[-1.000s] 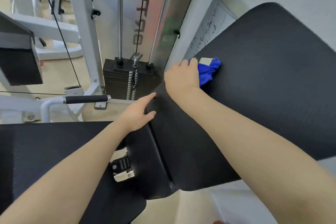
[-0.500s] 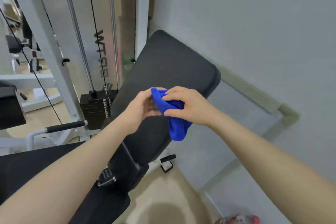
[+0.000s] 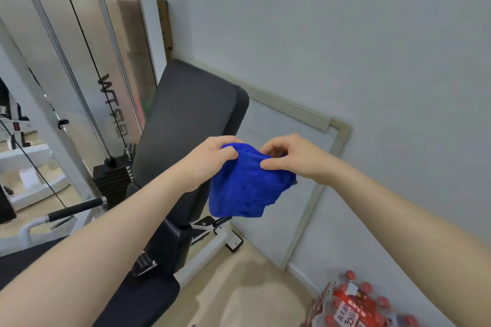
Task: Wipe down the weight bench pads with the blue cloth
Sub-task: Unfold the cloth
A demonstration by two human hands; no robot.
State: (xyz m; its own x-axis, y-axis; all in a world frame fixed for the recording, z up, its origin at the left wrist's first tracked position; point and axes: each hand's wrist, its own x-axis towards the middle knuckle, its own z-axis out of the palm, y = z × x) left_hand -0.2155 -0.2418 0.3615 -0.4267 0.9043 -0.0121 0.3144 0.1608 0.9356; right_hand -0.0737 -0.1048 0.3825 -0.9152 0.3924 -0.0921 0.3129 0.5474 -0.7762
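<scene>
The blue cloth hangs bunched in mid-air at the centre of the frame, clear of the backrest pad behind it. The left hand pinches its upper left edge with curled fingers; the right hand pinches the upper right edge. A weight stack stands at left, and a pack of red-capped bottles lies at lower right.

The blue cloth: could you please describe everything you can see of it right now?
The blue cloth is a vivid royal blue with a soft, fuzzy, microfibre-like surface. It is crumpled and partly opened out, held in the air rather than against a pad. The left hand pinches its upper left edge and the right hand pinches its upper right edge, so the rest hangs down in loose folds. It hangs in front of the inclined black backrest pad.
</scene>
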